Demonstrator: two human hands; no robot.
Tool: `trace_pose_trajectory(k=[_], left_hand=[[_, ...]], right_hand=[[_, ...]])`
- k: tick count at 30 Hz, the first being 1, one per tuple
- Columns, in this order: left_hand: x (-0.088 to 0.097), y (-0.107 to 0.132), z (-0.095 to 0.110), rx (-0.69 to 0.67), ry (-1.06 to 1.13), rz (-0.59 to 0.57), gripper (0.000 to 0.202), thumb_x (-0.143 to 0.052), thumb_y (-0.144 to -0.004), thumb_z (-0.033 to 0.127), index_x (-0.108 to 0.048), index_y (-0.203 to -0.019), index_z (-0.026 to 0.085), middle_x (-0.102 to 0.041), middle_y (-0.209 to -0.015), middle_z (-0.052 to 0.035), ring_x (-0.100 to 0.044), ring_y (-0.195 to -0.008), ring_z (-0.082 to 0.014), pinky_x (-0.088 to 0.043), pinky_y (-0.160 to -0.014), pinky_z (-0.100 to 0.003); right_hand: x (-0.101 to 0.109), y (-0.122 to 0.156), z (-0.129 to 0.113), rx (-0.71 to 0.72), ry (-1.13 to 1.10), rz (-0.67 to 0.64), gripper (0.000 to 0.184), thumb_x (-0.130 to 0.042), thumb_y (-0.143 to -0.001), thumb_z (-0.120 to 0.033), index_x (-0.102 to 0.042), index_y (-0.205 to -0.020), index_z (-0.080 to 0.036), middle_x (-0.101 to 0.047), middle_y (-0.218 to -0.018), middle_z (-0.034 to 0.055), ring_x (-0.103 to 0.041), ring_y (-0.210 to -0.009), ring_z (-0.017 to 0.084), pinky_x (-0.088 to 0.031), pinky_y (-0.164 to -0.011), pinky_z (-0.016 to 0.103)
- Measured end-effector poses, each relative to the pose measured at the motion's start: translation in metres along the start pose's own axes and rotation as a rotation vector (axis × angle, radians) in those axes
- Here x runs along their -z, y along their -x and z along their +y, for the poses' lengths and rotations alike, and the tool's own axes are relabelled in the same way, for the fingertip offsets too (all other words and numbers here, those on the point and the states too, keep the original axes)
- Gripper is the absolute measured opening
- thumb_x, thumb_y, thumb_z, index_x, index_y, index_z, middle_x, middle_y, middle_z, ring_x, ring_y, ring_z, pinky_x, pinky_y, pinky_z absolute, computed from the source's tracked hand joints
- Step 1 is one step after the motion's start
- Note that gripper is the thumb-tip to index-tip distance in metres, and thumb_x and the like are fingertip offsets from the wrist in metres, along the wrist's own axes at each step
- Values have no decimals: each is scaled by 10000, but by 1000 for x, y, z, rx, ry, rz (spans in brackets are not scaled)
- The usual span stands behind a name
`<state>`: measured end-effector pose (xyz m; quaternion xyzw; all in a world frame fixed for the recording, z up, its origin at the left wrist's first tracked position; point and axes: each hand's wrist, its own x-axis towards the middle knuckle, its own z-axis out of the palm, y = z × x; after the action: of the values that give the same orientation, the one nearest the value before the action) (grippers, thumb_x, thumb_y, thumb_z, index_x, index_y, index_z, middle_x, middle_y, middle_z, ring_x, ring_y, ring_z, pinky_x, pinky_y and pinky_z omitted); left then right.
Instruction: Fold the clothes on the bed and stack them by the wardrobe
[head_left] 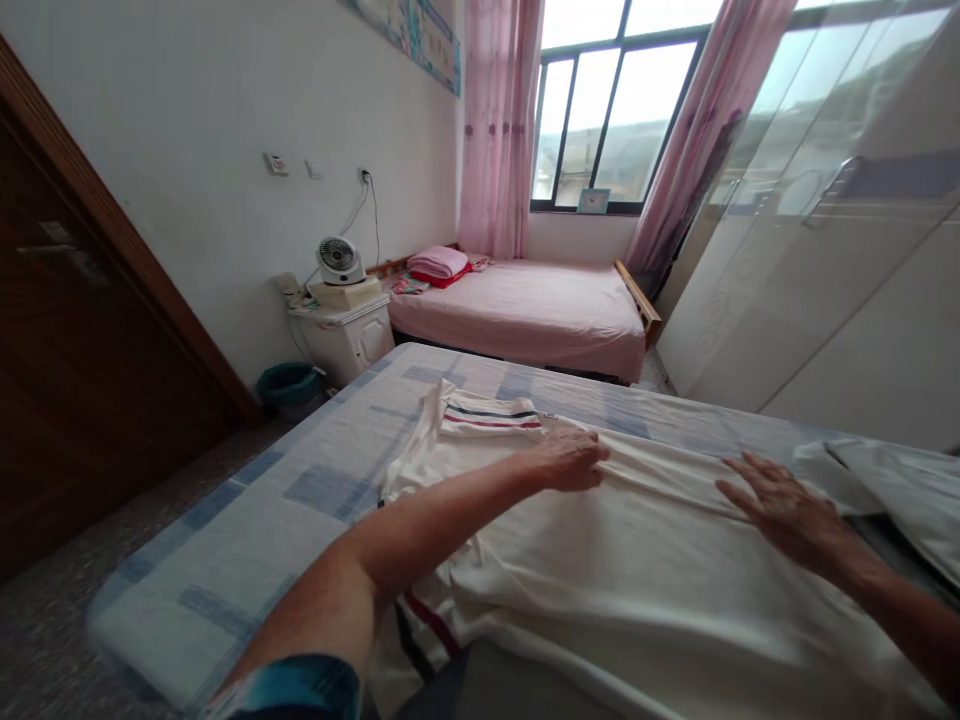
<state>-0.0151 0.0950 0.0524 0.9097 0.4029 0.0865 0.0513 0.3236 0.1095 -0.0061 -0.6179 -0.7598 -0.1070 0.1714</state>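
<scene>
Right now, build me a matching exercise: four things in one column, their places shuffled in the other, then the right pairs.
Things
1. White garment
2. Fan
3. Bin
4. Curtains

Places
A. Beside the window
B. Atop a cream box
C. Beneath the left hand and right hand
D. Beside the white cabinet

Pairs: 1-C, 2-B, 3-D, 4-A
</scene>
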Motion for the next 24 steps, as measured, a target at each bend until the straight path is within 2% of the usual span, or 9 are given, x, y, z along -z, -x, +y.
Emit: trace_pose_trajectory(k=[2,4,5,7,9,12,16,21,24], left_hand=[[19,24,-25,214,-4,68,211,-512,-806,322,-660,-909,213,-643,-999,-64,-602,-958,-221,-468,-796,-299],[34,54,-59,596,39,199,201,-528,-804,352,-664,-898,239,-657,-998,-32,-605,-953,-199,-444,-820,-261],[40,70,-78,707,26,230,210,-500,-820,321,-662,-903,216,-658,-1019,-53,-602,-965,-204,-434,-828,-260],[47,99,-114,866,4,266,239,-460,-827,240,-652,-942,158,-652,-1053,-111,-597,-987,-226,-426,-817,-272],[49,120,-143,995,17,265,232,-473,-812,233,-656,-913,132,-674,-990,-130,-607,-956,-234,-427,-759,-263],[43,134,-167,1086,84,220,177,-553,-758,279,-669,-781,147,-700,-840,-102,-634,-846,-219,-413,-657,-237],[31,129,-183,1144,128,239,201,-598,-721,330,-663,-781,150,-699,-868,-109,-633,-846,-225,-397,-629,-241],[26,123,-199,1095,175,295,135,-618,-707,286,-642,-770,169,-690,-809,-40,-622,-770,-165,-393,-611,-207],[26,125,-204,1055,156,344,101,-559,-761,256,-622,-762,178,-673,-765,-17,-615,-745,-145,-399,-622,-199]], right_hand=[[15,-7,-33,41,-40,-57,572,-323,-834,-505,-578,-1219,-168,-516,-1344,147,-428,-1273,305,-380,-996,494],[24,-12,-71,88,-99,-74,567,-320,-853,-487,-539,-1259,-157,-480,-1379,143,-401,-1298,283,-361,-1028,471],[26,-12,-89,107,-132,-80,560,-321,-861,-481,-529,-1267,-156,-474,-1384,142,-399,-1300,276,-358,-1034,462],[22,-12,-118,125,-191,-84,551,-320,-877,-478,-518,-1278,-155,-464,-1392,141,-403,-1299,265,-362,-1036,444],[9,-8,-137,122,-217,-75,538,-312,-894,-464,-510,-1285,-152,-463,-1391,143,-411,-1294,257,-382,-1020,433],[-15,1,-146,112,-172,-54,500,-315,-902,-420,-526,-1269,-155,-498,-1361,145,-427,-1281,266,-390,-1006,455],[-36,10,-143,151,-104,-19,472,-317,-906,-399,-551,-1254,-183,-508,-1361,113,-406,-1297,266,-341,-1041,467],[-40,10,-137,171,-94,-13,488,-309,-899,-410,-568,-1240,-176,-517,-1355,102,-426,-1285,252,-339,-1053,436],[-39,9,-138,171,-96,-14,499,-306,-893,-415,-573,-1240,-176,-511,-1360,105,-422,-1289,254,-337,-1057,441]])
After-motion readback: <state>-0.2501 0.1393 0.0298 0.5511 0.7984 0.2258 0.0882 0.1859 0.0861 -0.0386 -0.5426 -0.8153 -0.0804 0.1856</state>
